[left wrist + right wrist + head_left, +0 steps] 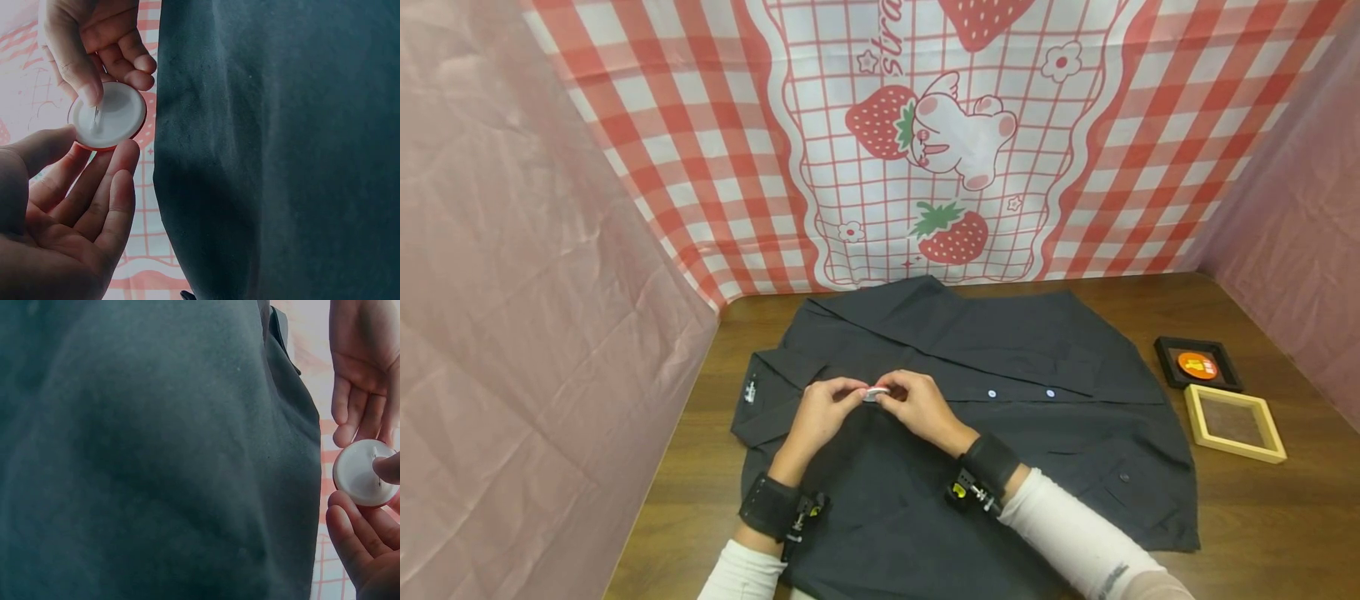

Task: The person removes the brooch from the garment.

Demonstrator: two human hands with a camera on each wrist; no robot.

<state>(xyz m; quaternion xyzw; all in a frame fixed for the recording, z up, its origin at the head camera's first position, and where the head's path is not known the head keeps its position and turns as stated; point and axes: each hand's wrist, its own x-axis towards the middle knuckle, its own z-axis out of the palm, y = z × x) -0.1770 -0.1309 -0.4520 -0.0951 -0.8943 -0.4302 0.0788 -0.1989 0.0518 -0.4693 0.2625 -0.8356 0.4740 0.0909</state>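
Both hands hold a round pin-back button badge [874,394] above a dark shirt [880,500]. Its white back with a thin metal pin shows in the left wrist view, and red shows along its rim. The left hand [820,414] pinches the badge's edge, thumb on one side and fingers beneath. From the other side the right hand [925,410] grips it, its thumb pressing on the pin at the back, as the right wrist view shows. The badge's front is hidden. The shirt lies spread on the wooden table under both forearms.
At the right, a black frame [1163,363] holds an orange round badge [1197,365]. A pale yellow frame [1240,451] lies against it. Small white buttons [992,393] line the shirt's placket. A strawberry-patterned cloth [820,167] hangs behind the table [1300,533], with pink cloths at both sides.
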